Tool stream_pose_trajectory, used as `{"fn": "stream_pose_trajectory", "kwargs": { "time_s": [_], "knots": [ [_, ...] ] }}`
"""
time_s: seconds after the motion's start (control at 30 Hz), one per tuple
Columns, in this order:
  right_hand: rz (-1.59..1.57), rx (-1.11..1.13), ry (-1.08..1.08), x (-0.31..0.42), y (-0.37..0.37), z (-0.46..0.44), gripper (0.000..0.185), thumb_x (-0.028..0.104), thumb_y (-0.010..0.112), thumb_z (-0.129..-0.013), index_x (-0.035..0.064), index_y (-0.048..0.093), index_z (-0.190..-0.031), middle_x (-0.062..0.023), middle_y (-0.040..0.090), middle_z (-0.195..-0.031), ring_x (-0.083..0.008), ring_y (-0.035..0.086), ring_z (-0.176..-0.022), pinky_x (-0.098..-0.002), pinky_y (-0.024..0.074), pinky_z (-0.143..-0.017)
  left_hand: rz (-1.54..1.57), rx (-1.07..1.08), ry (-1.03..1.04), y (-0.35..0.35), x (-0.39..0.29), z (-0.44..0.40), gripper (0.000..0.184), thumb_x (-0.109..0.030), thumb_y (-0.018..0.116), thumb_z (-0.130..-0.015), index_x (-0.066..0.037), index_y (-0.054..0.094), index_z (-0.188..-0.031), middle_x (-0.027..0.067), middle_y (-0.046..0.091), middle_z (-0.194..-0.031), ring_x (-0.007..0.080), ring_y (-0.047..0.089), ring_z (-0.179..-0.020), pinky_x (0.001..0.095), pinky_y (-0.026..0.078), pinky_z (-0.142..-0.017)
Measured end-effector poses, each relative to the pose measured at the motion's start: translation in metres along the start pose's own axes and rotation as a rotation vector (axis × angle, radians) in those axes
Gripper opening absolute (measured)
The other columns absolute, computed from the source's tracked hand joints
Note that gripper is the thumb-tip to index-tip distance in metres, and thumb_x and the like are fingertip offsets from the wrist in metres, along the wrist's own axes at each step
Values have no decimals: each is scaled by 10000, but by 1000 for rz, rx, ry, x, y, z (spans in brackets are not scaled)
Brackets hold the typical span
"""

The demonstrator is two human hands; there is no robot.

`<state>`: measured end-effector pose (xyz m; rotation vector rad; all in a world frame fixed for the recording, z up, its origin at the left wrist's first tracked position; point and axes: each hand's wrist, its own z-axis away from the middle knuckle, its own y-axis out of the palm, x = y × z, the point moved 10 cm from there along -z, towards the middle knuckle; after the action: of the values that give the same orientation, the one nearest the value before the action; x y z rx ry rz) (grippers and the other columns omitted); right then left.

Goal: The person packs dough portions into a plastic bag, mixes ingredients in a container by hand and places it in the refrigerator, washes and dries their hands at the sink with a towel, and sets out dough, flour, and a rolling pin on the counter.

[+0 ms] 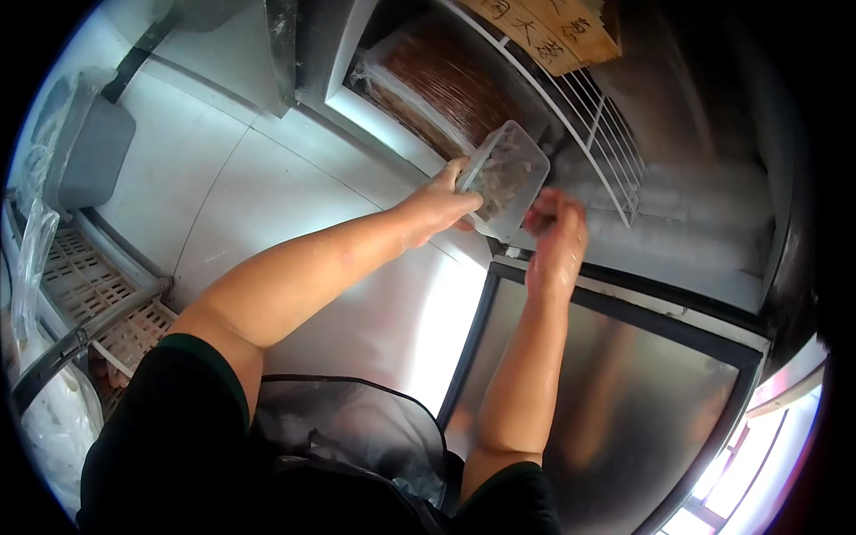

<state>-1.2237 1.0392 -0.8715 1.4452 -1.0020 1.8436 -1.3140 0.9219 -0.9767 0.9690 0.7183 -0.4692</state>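
My left hand (441, 203) is closed on the side of a clear plastic container (528, 198), tilted in front of the open fridge. Inside lie several greyish-beige pieces (501, 185), too small to name. Just right of the container is my right hand (558, 239), with wet-looking skin and fingers curled in; whatever they hold, if anything, is hidden. Behind the container, a brown block in clear wrap (446, 80) sits in a white-edged compartment.
A white wire rack (599, 125) and a handwritten cardboard piece (553, 36) are at the top. Below on the right stands an open fridge door (642, 401). A grey bin (96, 152) and slatted plastic crate (85, 276) stand left on the tiled floor (294, 214).
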Motion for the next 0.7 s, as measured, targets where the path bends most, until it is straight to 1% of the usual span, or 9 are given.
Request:
{"fn": "stream_pose_trajectory", "kwargs": {
  "time_s": [0.1, 0.2, 0.3, 0.4, 0.5, 0.57, 0.6, 0.67, 0.7],
  "knots": [
    [173, 89, -53, 1, 28, 0, 319, 190, 419, -972, -24, 586, -1141, -132, 622, -1076, -235, 578, -996, -320, 432, -888, -15, -10, 64, 7, -4, 4, 742, -122, 545, -854, -40, 161, -1483, 150, 458, -1311, 227, 538, -1125, 344, 511, -879],
    [40, 116, -87, 14, 26, 13, 360, 138, 400, -976, -42, 517, -1265, -152, 600, -1158, -244, 514, -1144, -325, 372, -1005, -18, 9, 48, 8, -1, 7, 749, -130, 549, -858, -40, 149, -1484, 150, 455, -1316, 224, 534, -1133, 352, 512, -879],
    [-163, 9, -172, 22, 9, 20, 348, 124, 383, -985, -58, 515, -1250, -146, 602, -1130, -223, 555, -1070, -323, 409, -961, 9, 23, 55, 10, 2, 6, 749, -141, 560, -862, -44, 150, -1482, 148, 455, -1317, 224, 536, -1131, 362, 512, -877],
    [-176, -160, -154, -1, -28, 25, 355, 227, 410, -996, -48, 552, -1169, -125, 636, -995, -183, 626, -887, -283, 492, -779, 63, -19, 56, 12, 6, 6, 729, -154, 567, -867, -55, 175, -1474, 151, 451, -1321, 228, 534, -1133, 373, 513, -874],
    [61, -315, 102, -46, -58, 46, 389, 354, 454, -987, -16, 573, -999, -81, 621, -799, -127, 559, -617, -265, 431, -535, 32, -23, 107, 17, 3, 5, 737, -175, 582, -871, -76, 176, -1477, 153, 478, -1294, 231, 536, -1124, 370, 516, -856],
    [-33, -171, 396, -83, -34, 69, 528, 537, 441, -951, 32, 554, -847, -57, 575, -655, -124, 498, -512, -262, 358, -445, -86, -25, 111, 22, 7, 1, 749, -184, 588, -872, -86, 166, -1483, 156, 499, -1267, 228, 562, -1078, 354, 514, -851],
    [-152, -21, 530, -99, -14, 77, 614, 632, 397, -927, 53, 544, -786, -58, 558, -627, -133, 491, -507, -262, 357, -450, -145, -28, 114, 24, 8, -1, 756, -189, 592, -872, -91, 162, -1486, 157, 510, -1254, 226, 576, -1055, 347, 512, -849],
    [-312, 2, 633, -102, 9, 86, 507, 539, 428, -942, 79, 522, -752, -49, 536, -617, -137, 457, -480, -254, 326, -420, -305, -54, 133, 31, 7, 1, 773, -232, 601, -879, -98, 150, -1492, 165, 519, -1249, 216, 600, -996, 338, 508, -848],
    [-399, 2, 650, -108, 10, 80, 452, 486, 429, -938, 84, 515, -751, -48, 531, -615, -136, 448, -477, -250, 315, -413, -388, -69, 145, 34, 3, 1, 782, -254, 606, -882, -102, 144, -1495, 169, 523, -1247, 210, 612, -966, 334, 506, -847]
  ]
}}
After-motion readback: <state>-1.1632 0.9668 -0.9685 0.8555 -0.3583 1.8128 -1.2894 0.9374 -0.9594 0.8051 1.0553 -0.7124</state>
